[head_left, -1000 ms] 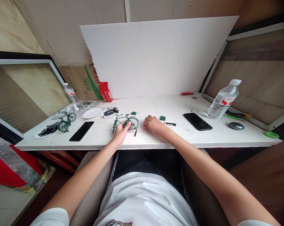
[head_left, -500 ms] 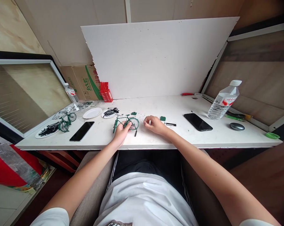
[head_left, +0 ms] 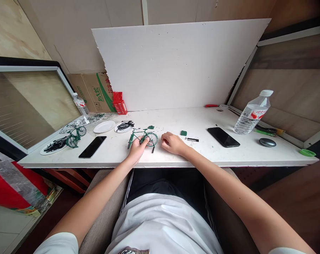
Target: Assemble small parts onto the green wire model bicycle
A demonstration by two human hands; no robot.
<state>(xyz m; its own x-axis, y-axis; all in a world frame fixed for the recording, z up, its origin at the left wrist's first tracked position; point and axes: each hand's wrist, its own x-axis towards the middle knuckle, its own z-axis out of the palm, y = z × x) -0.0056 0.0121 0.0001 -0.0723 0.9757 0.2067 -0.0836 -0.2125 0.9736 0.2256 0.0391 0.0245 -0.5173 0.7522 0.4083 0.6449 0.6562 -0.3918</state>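
A small green model bicycle (head_left: 151,139) is held upright over the white table by my left hand (head_left: 137,147), whose thumb and fingers close on it near the rear wheel. To the right of that wheel, my right hand (head_left: 171,143) rests low with its fingers curled; what they hold, if anything, is hidden. A short black piece (head_left: 153,150) is just below the wheel. One green part (head_left: 150,127) lies behind the bicycle, and another green part (head_left: 183,133) lies right of my right hand, near a thin black piece (head_left: 193,139).
On the left are a second green bicycle (head_left: 73,137), a phone (head_left: 92,147), a white plate (head_left: 104,127) and a plate of black parts (head_left: 124,126). The right side holds another phone (head_left: 223,137), a water bottle (head_left: 252,112) and a grey oval object (head_left: 267,142).
My right hand has turned a little and its fingers have curled in more, from a pinch beside the wheel. My left hand still holds the bicycle in nearly the same place.
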